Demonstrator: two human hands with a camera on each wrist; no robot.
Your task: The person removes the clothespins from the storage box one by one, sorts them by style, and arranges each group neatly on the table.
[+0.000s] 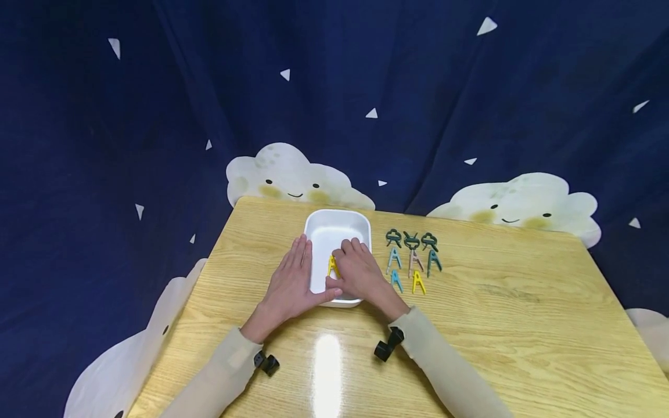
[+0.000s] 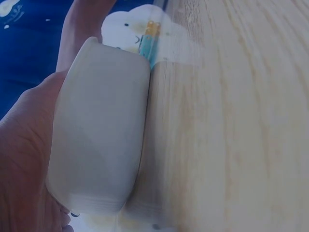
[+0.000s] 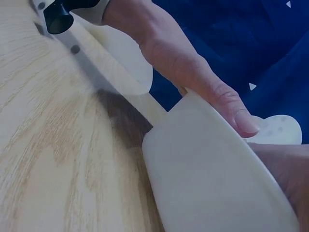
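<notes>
A white rectangular container (image 1: 335, 216) stands on the table in the head view. My right hand (image 1: 362, 273) reaches into it over the right front, with curled fingers pinching a yellow clothespin (image 1: 333, 266). Along the container's left rim lies my left hand (image 1: 292, 284), its fingers straight and thumb stretched over the front rim. Both wrist views show the container's outer wall (image 2: 101, 121) (image 3: 207, 169), which hides the clothespin. My left thumb (image 3: 245, 122) lies over the rim in the right wrist view.
Right of the container, dark green cloud-shaped clips (image 1: 394, 237) form a row. Below them lie light blue (image 1: 394, 259), pink (image 1: 415, 262) and dark green (image 1: 434, 262) clothespins, then a blue (image 1: 396, 281) and a yellow one (image 1: 418, 282). A dark blue patterned curtain (image 1: 334, 87) hangs behind the wooden table (image 1: 522, 325).
</notes>
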